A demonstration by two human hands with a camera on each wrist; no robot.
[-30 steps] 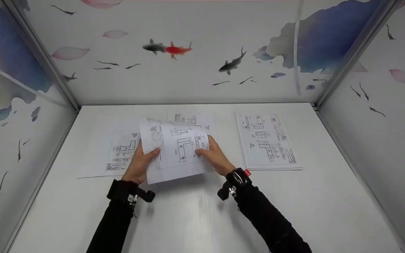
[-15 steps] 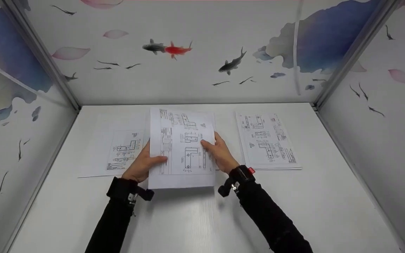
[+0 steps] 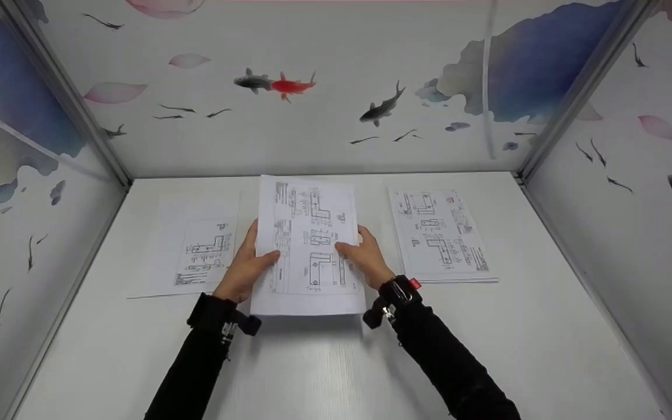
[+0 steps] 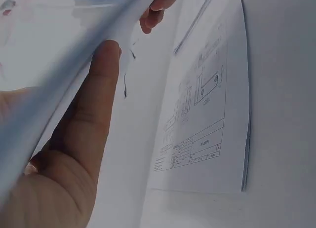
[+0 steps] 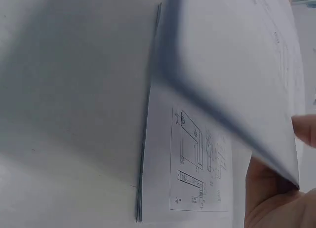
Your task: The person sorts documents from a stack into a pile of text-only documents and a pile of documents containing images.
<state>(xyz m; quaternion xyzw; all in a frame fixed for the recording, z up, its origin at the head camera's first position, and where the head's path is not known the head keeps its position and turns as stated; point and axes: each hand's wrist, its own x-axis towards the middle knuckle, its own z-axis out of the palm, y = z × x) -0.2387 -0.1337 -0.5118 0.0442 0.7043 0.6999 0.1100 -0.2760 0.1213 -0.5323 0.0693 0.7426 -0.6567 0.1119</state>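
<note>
A stack of white paper sheets (image 3: 307, 251) with printed part drawings is held up over the middle of the table. My left hand (image 3: 245, 268) grips its left edge, thumb on the front and fingers behind. On the opposite edge, my right hand (image 3: 368, 256) grips it the same way. The left wrist view has the held sheets (image 4: 64, 80) edge-on beside the left hand (image 4: 74, 164). In the right wrist view the stack's blurred lower edge (image 5: 227, 117) slants above other paper, and the right hand (image 5: 276, 208) pinches the side.
Drawing sheets (image 3: 205, 251) lie on the white table (image 3: 324, 367) to the left. A paper pile (image 3: 444, 233) lies to the right. More paper (image 5: 192, 198) lies beneath the held stack. Patterned walls (image 3: 312, 134) enclose the back and sides.
The held stack was tilted, its top bent over, a second ago. It has straightened and turned its front upward toward the head camera. Both hands keep their grip.
</note>
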